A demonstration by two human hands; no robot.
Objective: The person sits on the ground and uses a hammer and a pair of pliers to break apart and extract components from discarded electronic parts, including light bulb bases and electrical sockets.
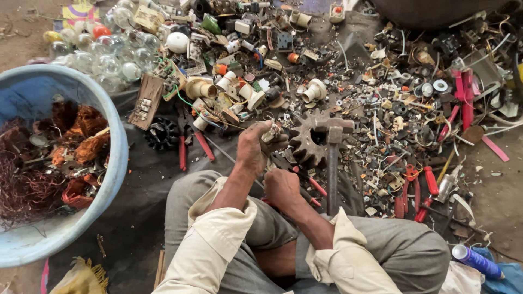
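My left hand (251, 148) is closed around a small metal scrap piece (271, 133), holding it just left of a rusty toothed gear (306, 146). Below it, above my knee, my right hand (282, 188) grips a pair of red-handled pliers (315, 188), whose handles stick out to the right. The pliers' jaws are hidden by the hands. A hammer (332, 163) lies with its head against the gear and its handle pointing toward my lap.
A blue tub (117, 163) at left holds copper wire and motor windings. Glass bulbs (109, 60) are piled at top left. Mixed electrical scrap (392, 98) covers the dark cloth ahead. More red-handled tools (182, 153) (411, 190) lie about, and a blue tube (479, 261) is at bottom right.
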